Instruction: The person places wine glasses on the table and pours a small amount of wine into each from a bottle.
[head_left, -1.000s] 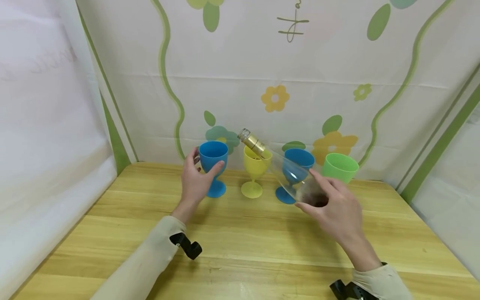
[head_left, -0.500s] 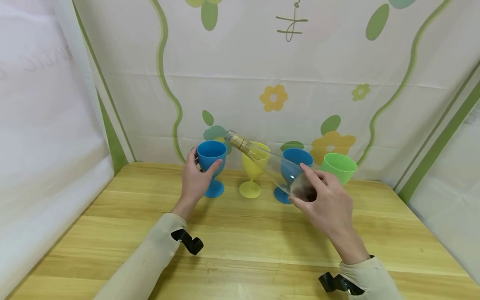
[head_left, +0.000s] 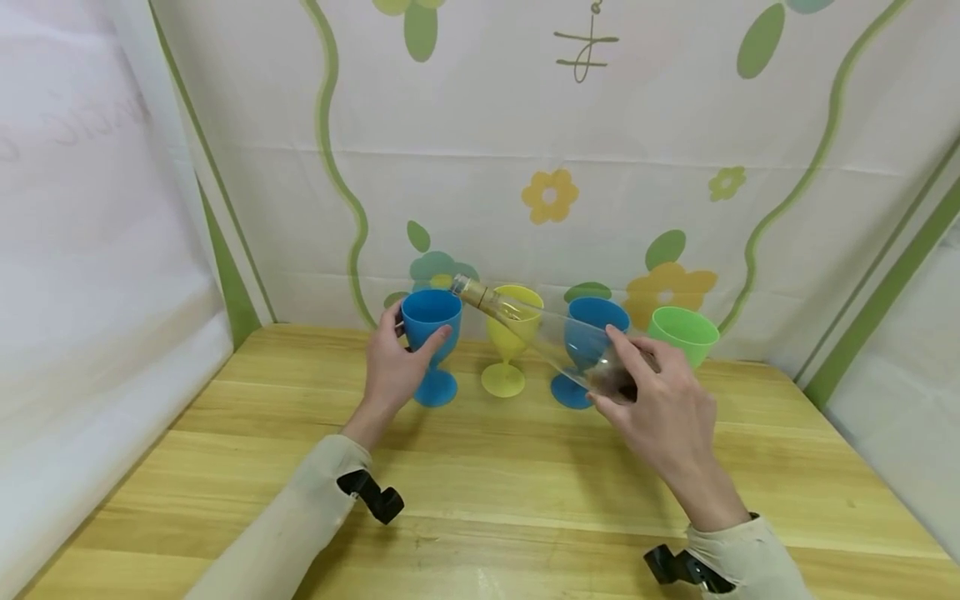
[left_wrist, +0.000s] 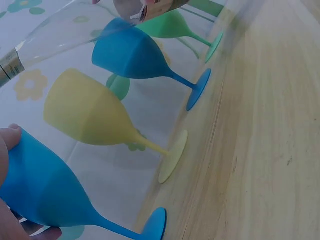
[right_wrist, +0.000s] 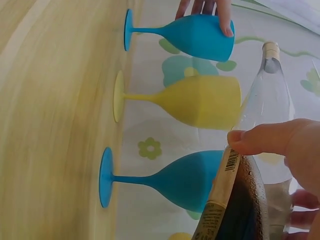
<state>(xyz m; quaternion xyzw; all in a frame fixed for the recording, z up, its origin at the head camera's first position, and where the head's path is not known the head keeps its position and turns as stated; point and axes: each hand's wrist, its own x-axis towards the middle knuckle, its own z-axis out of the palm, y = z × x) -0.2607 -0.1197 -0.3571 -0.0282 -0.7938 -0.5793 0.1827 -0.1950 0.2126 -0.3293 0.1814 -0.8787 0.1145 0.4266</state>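
My left hand (head_left: 395,358) grips the bowl of a blue goblet (head_left: 437,387), thumb on the near side and fingers behind. In my right hand (head_left: 667,408) is a clear glass bottle (head_left: 551,337), held near its base and tilted with the neck pointing left. The bottle's gold-banded mouth is right at the blue goblet's right rim in the head view. A dark liquid shows at the bottle's base end in the right wrist view, beside a paper label (right_wrist: 225,190). Behind the bottle stand a yellow goblet (head_left: 505,380) and a second blue goblet (head_left: 592,310).
A green goblet (head_left: 682,329) stands at the right end of the row, partly hidden by my right hand. The goblets line the back of the wooden table (head_left: 480,483). A printed cloth (head_left: 450,117) hangs directly behind, and white cloth sides flank the table.
The bottle has swung left and lies flatter, its mouth now lower and by the goblet's rim. My left hand has brought the blue goblet slightly right and nearer to me.
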